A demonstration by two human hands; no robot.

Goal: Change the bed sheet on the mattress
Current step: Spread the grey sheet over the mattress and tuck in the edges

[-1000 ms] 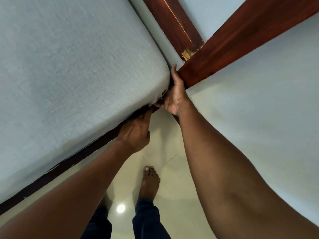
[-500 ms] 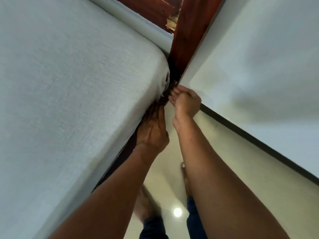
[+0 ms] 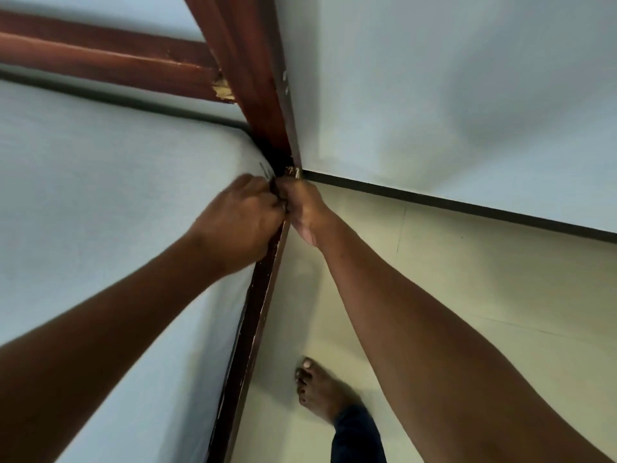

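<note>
The mattress (image 3: 100,202) fills the left side of your view, covered by a pale sheet (image 3: 140,155) that lies smooth over its top and down its near side. The pale wall (image 3: 450,88) takes the upper right and meets the cream tiled floor (image 3: 467,295) along a dark skirting strip (image 3: 467,206). The dark wooden bed frame (image 3: 253,329) runs up along the mattress edge to a post at the corner, with a rail branching off to the left behind the mattress.

Both your forearms reach in to that corner. Your left hand (image 3: 240,222) sits on the mattress corner with its fingers curled tight, gripping the sheet where a small fold of cloth bunches just above the knuckles. Your right hand (image 3: 305,208) is pressed against the left one, just off the frame edge. Its fingertips are hidden and blurred, so you cannot tell whether it holds anything.

Your bare foot (image 3: 320,392) stands on the floor near the frame.
</note>
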